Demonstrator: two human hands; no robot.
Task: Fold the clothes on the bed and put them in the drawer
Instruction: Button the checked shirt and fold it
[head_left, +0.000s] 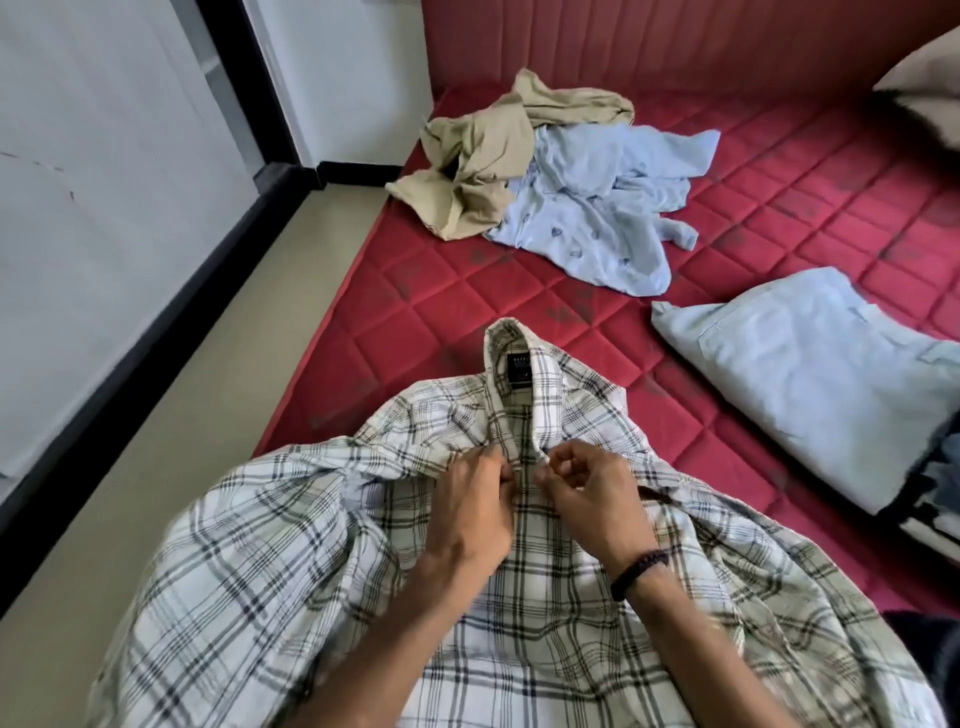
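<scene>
Lying spread across the near edge of the bed, the plaid shirt has its collar pointing away from the person, standing up a little, with a dark label showing inside the neck. Its white cloth, crossed by grey and black lines, bunches in loose folds to either side and hangs over the mattress edge toward the floor. Both hands meet at the front opening just below the collar: the left hand has its fingers curled and pinches one edge of the placket, and the right hand, fingers likewise curled, pinches the facing edge, the two nearly touching. A dark bracelet circles the right wrist. To the right of the plaid shirt, apart from it, a pale blue garment lies folded flat on the red quilted mattress. Farther off, toward the padded red headboard, a crumpled light blue shirt lies unfolded, and a rumpled beige garment rests beside it, overlapping its left edge. A pillow corner shows at the upper right. A white wall with a black skirting runs along the left of the floor.
</scene>
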